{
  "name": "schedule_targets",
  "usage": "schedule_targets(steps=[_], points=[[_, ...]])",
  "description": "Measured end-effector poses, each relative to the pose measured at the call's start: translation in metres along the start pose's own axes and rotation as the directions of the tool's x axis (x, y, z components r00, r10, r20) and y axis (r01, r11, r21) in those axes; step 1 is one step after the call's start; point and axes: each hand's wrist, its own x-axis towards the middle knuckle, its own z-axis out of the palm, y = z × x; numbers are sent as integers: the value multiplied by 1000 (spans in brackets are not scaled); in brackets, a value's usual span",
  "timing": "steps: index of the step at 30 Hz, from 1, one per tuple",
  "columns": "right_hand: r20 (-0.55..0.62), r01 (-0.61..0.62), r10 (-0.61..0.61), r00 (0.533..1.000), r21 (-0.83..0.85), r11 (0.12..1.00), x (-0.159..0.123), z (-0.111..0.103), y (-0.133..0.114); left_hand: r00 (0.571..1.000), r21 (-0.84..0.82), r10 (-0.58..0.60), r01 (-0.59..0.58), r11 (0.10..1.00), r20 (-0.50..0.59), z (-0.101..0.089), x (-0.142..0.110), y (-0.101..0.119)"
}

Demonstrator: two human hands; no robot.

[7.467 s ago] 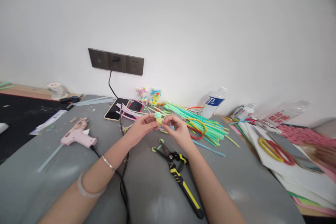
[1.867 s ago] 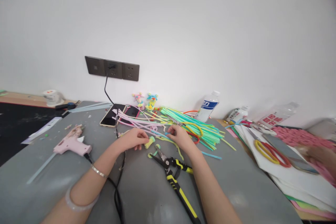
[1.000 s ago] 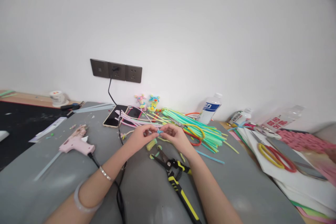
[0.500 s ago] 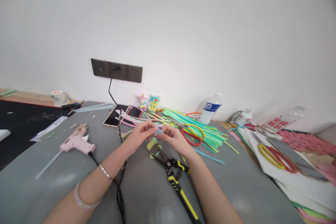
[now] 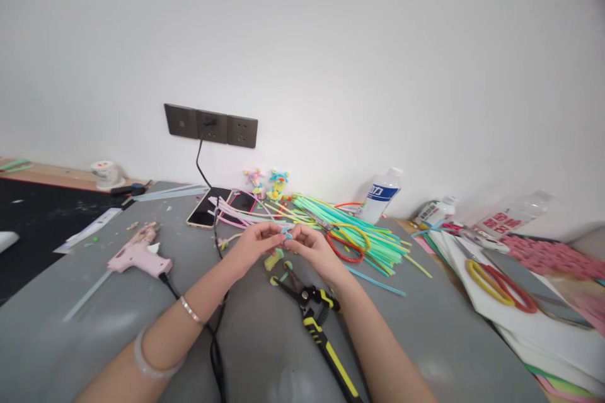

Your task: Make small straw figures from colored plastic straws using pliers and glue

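My left hand and my right hand meet above the grey table, fingertips pinched together on a short blue pipe-cleaner piece. Just below the hands a small yellow-green rolled piece lies on the table. Black-and-yellow pliers rest in front of my right forearm. Behind the hands spreads a heap of green, yellow and pink pipe cleaners.
A pink glue gun lies at the left, its black cord running under my left arm. Two phones, small finished figures, a water bottle, scissors on paper sheets, wall sockets.
The yellow-green rolled piece once held in both hands now lies on the table. My hands picked up a blue piece and have drawn closer together around it.
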Motion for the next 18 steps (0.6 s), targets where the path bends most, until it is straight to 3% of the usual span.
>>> schedule_targets(steps=[5, 9, 12, 14, 18], points=[[13, -15, 16, 1000, -100, 995, -3, -10, -7, 999, 25, -20, 21, 999, -39, 1, 0, 3], [-122, 15, -49, 991, -267, 964, -3, -33, -14, 994, -53, -91, 88, 995, -65, 2, -1, 4], [-268, 10, -122, 956, -386, 922, -7, -63, -13, 991, -92, -111, 104, 990, -71, 0, 0, 3], [-345, -44, -146, 927, -488, 872, -11, -86, -5, 991, -102, -115, 107, 989, -74, -2, 1, 1], [-429, -255, -116, 896, -710, 656, -19, -123, 19, 989, -112, -116, 105, 988, -94, -5, 2, -1]])
